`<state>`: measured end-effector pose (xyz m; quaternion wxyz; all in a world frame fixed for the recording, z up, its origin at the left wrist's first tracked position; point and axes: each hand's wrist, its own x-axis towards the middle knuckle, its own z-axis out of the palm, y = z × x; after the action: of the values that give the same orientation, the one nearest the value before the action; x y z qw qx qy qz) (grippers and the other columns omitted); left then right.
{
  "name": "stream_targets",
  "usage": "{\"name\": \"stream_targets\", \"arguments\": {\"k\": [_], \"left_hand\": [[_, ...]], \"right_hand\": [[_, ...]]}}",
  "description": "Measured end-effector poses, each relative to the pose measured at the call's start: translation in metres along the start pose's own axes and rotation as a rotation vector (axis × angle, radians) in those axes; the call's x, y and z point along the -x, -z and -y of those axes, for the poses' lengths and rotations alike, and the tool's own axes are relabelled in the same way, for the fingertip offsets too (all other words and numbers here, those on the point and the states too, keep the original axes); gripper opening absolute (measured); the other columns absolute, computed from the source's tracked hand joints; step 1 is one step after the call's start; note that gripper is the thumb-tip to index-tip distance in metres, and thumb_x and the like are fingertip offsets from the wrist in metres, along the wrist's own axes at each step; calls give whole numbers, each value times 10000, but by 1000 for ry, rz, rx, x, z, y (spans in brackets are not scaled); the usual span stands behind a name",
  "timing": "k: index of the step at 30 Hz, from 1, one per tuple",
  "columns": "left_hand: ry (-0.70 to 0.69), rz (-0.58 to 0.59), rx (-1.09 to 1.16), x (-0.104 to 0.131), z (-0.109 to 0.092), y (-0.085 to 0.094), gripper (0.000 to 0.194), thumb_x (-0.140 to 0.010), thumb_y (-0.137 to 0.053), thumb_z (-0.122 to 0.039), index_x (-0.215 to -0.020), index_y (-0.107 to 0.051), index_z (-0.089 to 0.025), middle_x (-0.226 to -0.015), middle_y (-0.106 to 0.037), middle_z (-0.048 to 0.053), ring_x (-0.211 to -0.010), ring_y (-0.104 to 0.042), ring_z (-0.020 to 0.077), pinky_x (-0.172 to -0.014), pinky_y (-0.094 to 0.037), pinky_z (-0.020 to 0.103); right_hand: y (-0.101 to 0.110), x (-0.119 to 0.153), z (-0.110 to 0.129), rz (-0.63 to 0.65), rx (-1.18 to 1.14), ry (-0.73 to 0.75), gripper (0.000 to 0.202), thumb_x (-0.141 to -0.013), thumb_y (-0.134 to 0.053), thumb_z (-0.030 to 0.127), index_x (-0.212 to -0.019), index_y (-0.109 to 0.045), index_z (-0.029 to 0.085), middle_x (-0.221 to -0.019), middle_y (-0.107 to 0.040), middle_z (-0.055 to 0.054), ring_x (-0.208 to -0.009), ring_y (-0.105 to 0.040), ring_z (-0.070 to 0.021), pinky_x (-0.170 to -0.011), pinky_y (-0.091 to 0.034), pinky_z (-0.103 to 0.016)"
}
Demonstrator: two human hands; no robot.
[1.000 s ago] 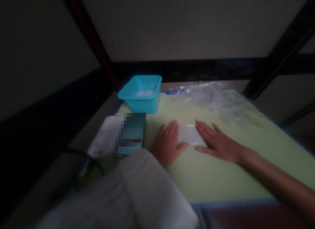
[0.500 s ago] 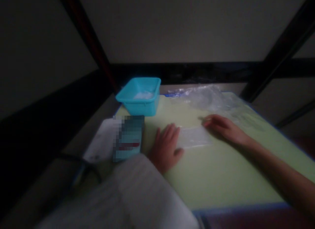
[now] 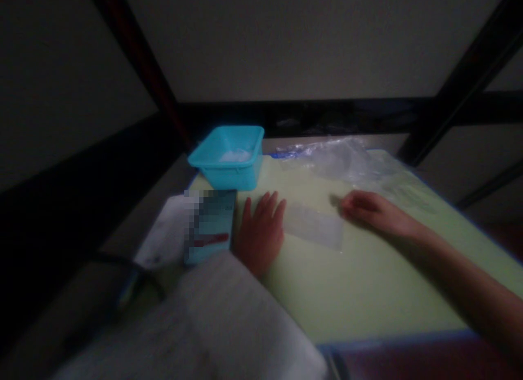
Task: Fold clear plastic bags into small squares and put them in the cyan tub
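Wall (image 3: 306, 47): pale panels, dim light; dark frame bars run along 12 o'clock and slope up at 11 and 1.
Counter (image 3: 368, 293): yellow-green top, blue edging; clock read with the clear plastic piece at its centre.
Clear plastic piece (image 3: 315, 228): thin, roughly rectangular, lying flat on the counter between the two hands; its long side slants down toward 4 o'clock.
Left hand (image 3: 261, 233): at 9 o'clock, palm down and open, fingers spread, pointing toward 12; right beside the piece's near-left end, contact uncertain.
Right hand (image 3: 362, 206): at 2 o'clock, fingers curled inward just beyond the piece's right end; cannot tell whether anything is pinched in them.
Blue tub (image 3: 231, 177): 10 o'clock, white material inside.
Crumpled plastic (image 3: 347, 156): 1 o'clock, transparent, spread along the far part of the counter.
Teal object (image 3: 220, 222): 9 o'clock, past the left hand; partly pixelated, red bar across it.
White sheet (image 3: 163, 233): 9 o'clock, farther out, beside the teal object.
Grey fabric (image 3: 229, 320): 7 o'clock, nearest the viewer, reaching up to the left wrist.
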<state>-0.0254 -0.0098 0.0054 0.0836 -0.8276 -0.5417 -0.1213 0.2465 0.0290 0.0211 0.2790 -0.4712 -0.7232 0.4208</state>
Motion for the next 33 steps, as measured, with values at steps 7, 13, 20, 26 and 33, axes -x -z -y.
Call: {"name": "stream_targets", "arguments": {"k": [7,13,20,26,33], "left_hand": [[-4,-78,-60,-4,7,-5,449,-873,-325,-43,-1302,-446,-103,-1467,-340,173,-1392,-240,300,-1129,-168,567],[-243,23,292,4,-12,-2,436,-884,-367,-153,-1304,-445,-66,-1482,-328,136,-1400,-235,189,-1143,-277,365],[-435,249,313,18,-26,4,558,-881,-480,-358,-1390,-377,-152,-1522,-239,106,-1420,-159,243,-1157,-185,445],[-399,255,273,16,-25,4,470,-906,-446,-301,-1370,-410,-233,-1515,-275,69,-1414,-189,237,-1150,-180,458],[-432,257,234,7,-11,6,467,-909,-436,-269,-1369,-418,-187,-1505,-286,111,-1413,-188,243,-1145,-182,468]], "right_hand": [[0,4,9,368,-43,74,207,-880,-526,353,-842,-571,155,-816,-665,-56,-759,-622,-158,-720,-490,-332],[-8,7,14,426,-4,88,223,-847,-570,369,-828,-579,147,-786,-634,-34,-734,-598,-149,-686,-476,-309],[-11,1,4,363,148,175,207,-835,-561,340,-735,-558,159,-699,-565,-3,-627,-503,-120,-594,-438,-262],[-11,1,6,357,177,187,228,-868,-519,343,-743,-565,157,-704,-564,-6,-642,-511,-125,-607,-436,-261],[-15,2,7,323,176,211,183,-876,-512,296,-766,-557,157,-688,-548,-1,-615,-501,-118,-564,-414,-236]]}}
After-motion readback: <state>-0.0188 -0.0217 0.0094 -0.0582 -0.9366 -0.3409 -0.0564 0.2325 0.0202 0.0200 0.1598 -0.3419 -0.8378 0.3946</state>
